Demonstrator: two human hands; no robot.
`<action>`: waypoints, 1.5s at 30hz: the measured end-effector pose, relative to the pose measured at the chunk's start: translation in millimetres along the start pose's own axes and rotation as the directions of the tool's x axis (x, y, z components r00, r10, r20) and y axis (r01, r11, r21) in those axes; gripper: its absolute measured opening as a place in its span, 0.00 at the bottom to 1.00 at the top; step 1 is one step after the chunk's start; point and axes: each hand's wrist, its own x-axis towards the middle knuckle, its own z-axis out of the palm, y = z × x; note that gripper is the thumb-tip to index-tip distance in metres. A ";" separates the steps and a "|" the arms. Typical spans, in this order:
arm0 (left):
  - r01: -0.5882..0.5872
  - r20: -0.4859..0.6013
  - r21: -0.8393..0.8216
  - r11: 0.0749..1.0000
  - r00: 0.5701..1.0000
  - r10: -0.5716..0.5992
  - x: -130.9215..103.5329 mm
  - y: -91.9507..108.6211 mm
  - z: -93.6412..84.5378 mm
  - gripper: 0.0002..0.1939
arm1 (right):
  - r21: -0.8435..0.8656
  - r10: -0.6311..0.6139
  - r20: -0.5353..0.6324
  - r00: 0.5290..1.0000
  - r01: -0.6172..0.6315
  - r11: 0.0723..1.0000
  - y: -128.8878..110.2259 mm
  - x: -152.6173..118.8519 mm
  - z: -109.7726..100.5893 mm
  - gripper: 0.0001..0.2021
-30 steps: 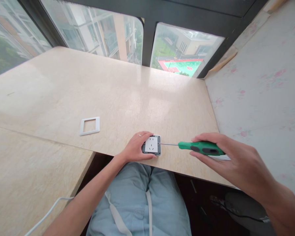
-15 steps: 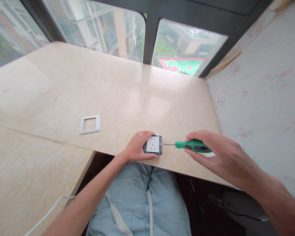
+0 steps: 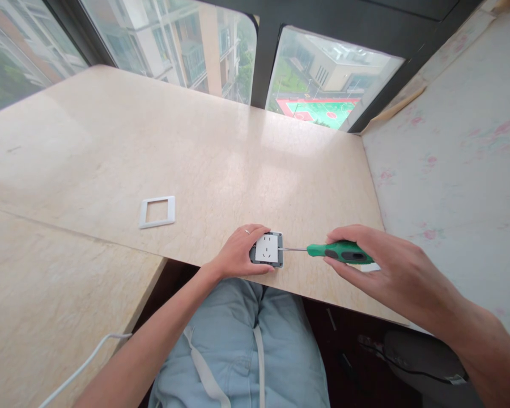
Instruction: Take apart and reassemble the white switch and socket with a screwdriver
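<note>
My left hand is wrapped round the left side of a wall socket, thumb and fingers along its edges. The socket has a white slotted face on a dark grey frame and lies near the front edge of the stone counter. My right hand grips a screwdriver with a green and black handle. Its thin shaft points left, the tip at the right edge of the socket's white face. Further left on the counter lies a white rectangular cover frame, apart from both hands.
The beige counter runs back to the dark window frame. A flowered wall closes off the right side. At lower left a white cable lies over the counter's other section. My legs are below the front edge.
The whole view has shifted slightly. Both hands keep their grips, and the screwdriver tip stays at the socket's right side; the right hand sits slightly further right.
</note>
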 end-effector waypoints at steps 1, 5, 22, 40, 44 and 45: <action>-0.002 0.000 -0.001 1.000 1.000 0.002 -0.1 -0.2 0.1 0.44 | 0.000 0.000 0.000 1.000 0.000 1.000 0.5 -0.2 0.6 0.07; -0.004 -0.004 0.000 1.000 1.000 0.004 0.1 -1.0 0.5 0.44 | -0.003 0.000 -0.008 1.000 0.000 1.000 1.6 -0.5 1.7 0.07; 0.000 -0.002 0.005 1.000 1.000 0.000 0.7 -0.5 0.2 0.44 | 0.022 0.019 0.286 0.958 -0.027 0.999 2.9 35.4 -11.6 0.07; -0.011 0.004 -0.005 1.000 1.000 0.011 1.8 0.3 -0.9 0.43 | -0.113 -0.032 0.451 0.892 0.092 0.989 -15.2 77.6 -15.1 0.05; -0.016 0.001 -0.007 1.000 1.000 0.016 1.9 -0.3 -0.6 0.43 | -0.112 0.000 0.447 0.894 0.056 0.992 -15.0 75.1 -15.6 0.05; -0.015 0.001 -0.007 1.000 1.000 0.015 1.9 -0.6 -0.4 0.43 | -0.111 0.005 0.443 0.897 0.049 0.993 -14.9 74.6 -15.3 0.05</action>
